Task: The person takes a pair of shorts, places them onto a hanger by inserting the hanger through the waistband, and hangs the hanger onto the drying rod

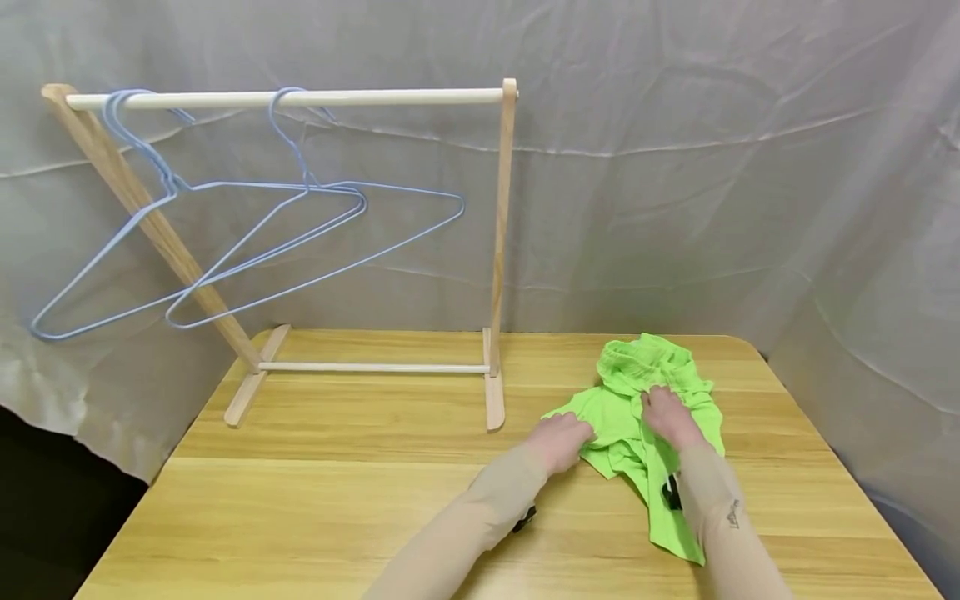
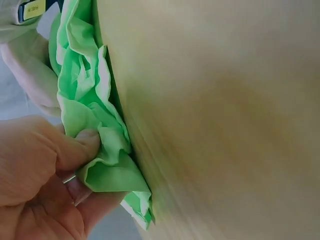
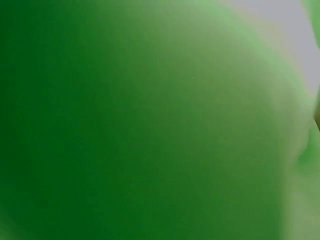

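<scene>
A bright green garment [image 1: 618,417] lies crumpled on the right part of the table, one narrow end reaching toward the front edge. At its left edge my left hand [image 1: 561,442] pinches the cloth; in the left wrist view the thumb and fingers of this hand [image 2: 45,170] hold a fold of the green fabric [image 2: 112,175]. My right hand [image 1: 670,415] is on the middle of the garment with its fingers curled into the cloth. Green fabric [image 3: 150,125] fills most of the right wrist view, blurred, and hides that hand there.
On the left of the wooden table [image 1: 337,500] stands a rack with a white rail [image 1: 405,97] and wooden posts [image 1: 504,233]. Several blue wire hangers [image 1: 247,183] hang from the rail. A grey curtain [image 1: 675,167] hangs behind and beside the table.
</scene>
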Available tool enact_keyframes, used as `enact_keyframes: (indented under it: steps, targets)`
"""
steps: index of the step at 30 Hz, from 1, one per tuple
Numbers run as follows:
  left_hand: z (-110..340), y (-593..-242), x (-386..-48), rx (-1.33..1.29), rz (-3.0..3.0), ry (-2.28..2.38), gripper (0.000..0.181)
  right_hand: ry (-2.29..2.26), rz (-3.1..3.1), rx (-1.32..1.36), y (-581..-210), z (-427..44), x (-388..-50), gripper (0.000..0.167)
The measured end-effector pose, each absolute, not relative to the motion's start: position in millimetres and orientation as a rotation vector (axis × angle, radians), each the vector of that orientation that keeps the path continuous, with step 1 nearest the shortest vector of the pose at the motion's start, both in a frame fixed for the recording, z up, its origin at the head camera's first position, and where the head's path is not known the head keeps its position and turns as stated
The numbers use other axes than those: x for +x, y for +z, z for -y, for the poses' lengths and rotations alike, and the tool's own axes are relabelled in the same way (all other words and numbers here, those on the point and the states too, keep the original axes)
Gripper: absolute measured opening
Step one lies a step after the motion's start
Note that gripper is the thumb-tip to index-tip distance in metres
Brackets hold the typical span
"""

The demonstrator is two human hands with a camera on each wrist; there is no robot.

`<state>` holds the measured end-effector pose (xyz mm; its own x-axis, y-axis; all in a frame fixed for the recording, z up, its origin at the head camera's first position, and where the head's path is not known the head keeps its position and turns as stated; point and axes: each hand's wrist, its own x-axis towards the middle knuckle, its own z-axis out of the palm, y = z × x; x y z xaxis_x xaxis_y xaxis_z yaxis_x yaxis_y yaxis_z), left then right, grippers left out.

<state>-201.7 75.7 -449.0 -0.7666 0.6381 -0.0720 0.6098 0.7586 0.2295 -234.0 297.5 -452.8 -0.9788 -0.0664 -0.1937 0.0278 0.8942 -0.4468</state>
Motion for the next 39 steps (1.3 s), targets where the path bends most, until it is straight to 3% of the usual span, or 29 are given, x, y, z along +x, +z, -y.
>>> enact_keyframes:
  steps: [22, 31, 39]
  targets:
    - [-18.4, -448.0, -153.4, 1.073, -2.88, 0.493, 0.032, -0.794, -2.865, -0.086, -449.2, -263.6, -202.0, 0.033]
    - [8.9, -443.0, -144.2, 0.927, -2.795, 0.717, 0.02, -0.898, -2.853, -0.159, -448.5, -248.0, -192.8, 0.03]
    - [24.7, -434.0, -136.0, 0.862, -2.81, 0.686, 0.024, -0.971, -2.824, -0.226, -451.4, -232.4, -188.6, 0.032]
